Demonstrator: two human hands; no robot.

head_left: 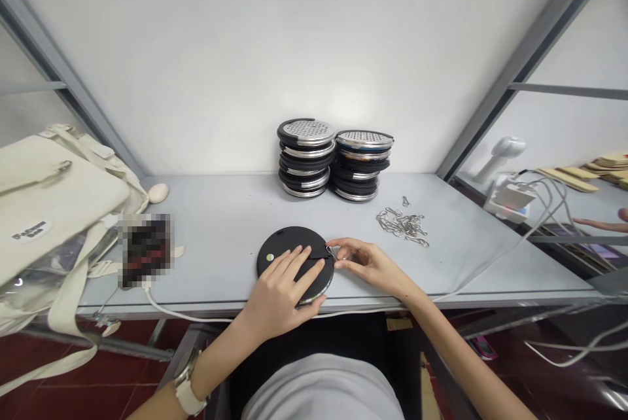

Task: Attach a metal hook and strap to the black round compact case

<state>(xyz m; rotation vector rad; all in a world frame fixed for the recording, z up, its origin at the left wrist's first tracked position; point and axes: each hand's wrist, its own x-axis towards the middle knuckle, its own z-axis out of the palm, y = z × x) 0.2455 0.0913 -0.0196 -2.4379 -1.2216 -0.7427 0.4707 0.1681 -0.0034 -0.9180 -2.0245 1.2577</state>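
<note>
A round, flat black case [282, 246] with a metal rim and a small green-and-white sticker lies near the table's front edge. My left hand [282, 289] rests flat across it, fingers spread, with the thumb by the front rim. At the case's right edge, my right hand [366, 263] pinches a small metal snap hook [332, 252], whose tip meets the rim. Whether it is hooked on there I cannot tell. To the right of the case lies a loose pile of similar metal snap hooks [402, 224].
Against the back wall stand two stacks of round cases [307, 158] with perforated metal tops. At left are a cream bag [63, 184], a blurred-out phone [146, 250] and a white egg-shaped object [157, 193]. White cables [481, 273] cross the right side. Another person's hand [601, 225] shows far right.
</note>
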